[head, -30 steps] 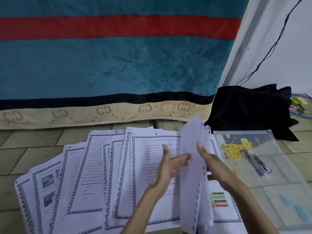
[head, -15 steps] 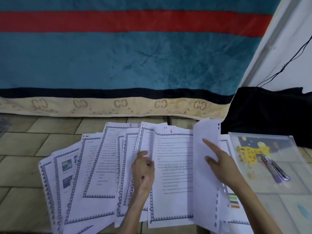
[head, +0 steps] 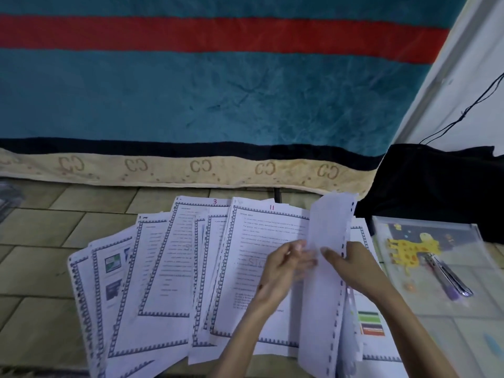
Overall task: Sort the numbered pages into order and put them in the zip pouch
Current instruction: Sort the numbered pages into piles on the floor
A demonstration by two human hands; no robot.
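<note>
Several white printed pages lie fanned across the tiled floor; the top middle page (head: 261, 241) is marked 11 in red, and a page (head: 188, 241) marked 3 lies to its left. A blank-backed page (head: 327, 274) with punched holes stands lifted on edge at the right of the fan. My left hand (head: 283, 268) pinches its left edge, blurred. My right hand (head: 351, 266) holds it from the right. The clear zip pouch (head: 447, 241) with a yellow giraffe print lies flat to the right, apart from both hands.
A teal, red and beige blanket (head: 218, 105) hangs close behind the pages. Black cloth (head: 436, 186) is heaped at the right, against a white wall with a black cable. Pens (head: 447, 276) lie inside the pouch. A page with coloured bars (head: 371, 323) lies under my right forearm.
Page 6 has gone from the top of the fan and page 11 now shows. My left hand moved right from the fanned pages to the lifted page.
</note>
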